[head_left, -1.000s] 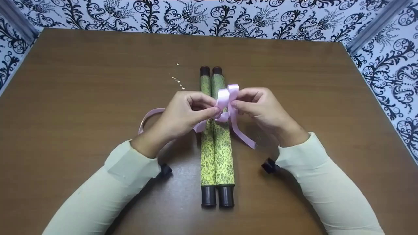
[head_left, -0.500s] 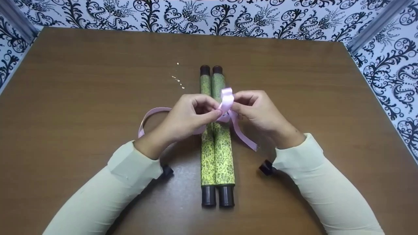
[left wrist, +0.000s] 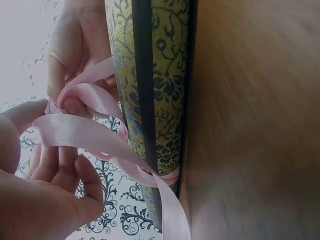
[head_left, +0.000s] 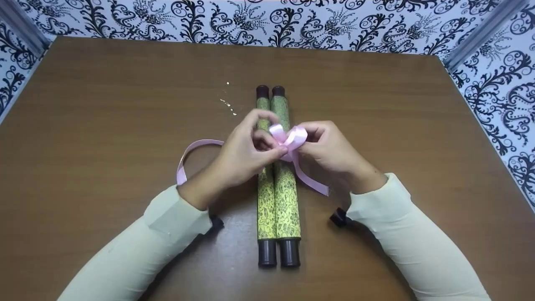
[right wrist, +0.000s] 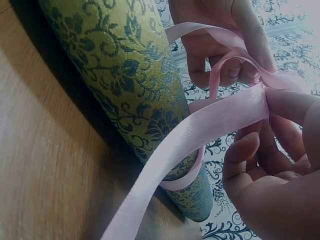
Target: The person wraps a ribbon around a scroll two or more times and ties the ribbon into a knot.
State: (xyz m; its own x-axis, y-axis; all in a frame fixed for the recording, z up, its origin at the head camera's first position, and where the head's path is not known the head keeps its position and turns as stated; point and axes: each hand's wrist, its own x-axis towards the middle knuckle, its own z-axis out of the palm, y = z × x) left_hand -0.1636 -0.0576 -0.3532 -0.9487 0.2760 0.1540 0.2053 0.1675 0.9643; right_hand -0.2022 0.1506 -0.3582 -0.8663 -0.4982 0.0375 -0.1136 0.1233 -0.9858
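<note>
Two rolled scrolls lie side by side on the table, the left scroll [head_left: 266, 209] and the right scroll [head_left: 287, 209], in yellow-green floral cloth with dark end knobs. A pink satin ribbon [head_left: 297, 137] passes around the cloth near mid-length and is looped above it. My left hand [head_left: 246, 152] pinches the ribbon between thumb and fingers, its index finger raised behind a loop. On the other side, my right hand [head_left: 334, 146] pinches a ribbon loop, clearer in the right wrist view [right wrist: 220, 115]. One ribbon tail hangs to the right; another curves out left behind my left wrist.
The brown wooden table [head_left: 125, 92] spreads around the scrolls. Small pale flecks [head_left: 228, 103] lie left of their far ends. Black-and-white patterned wallpaper [head_left: 267, 23] borders the back and sides. A dark wrist camera [head_left: 339, 217] sits under the right cuff.
The ribbon loops have come down lower over the scrolls and spread apart. My left index finger has lifted, and both hands have shifted slightly, the right one down and inward.
</note>
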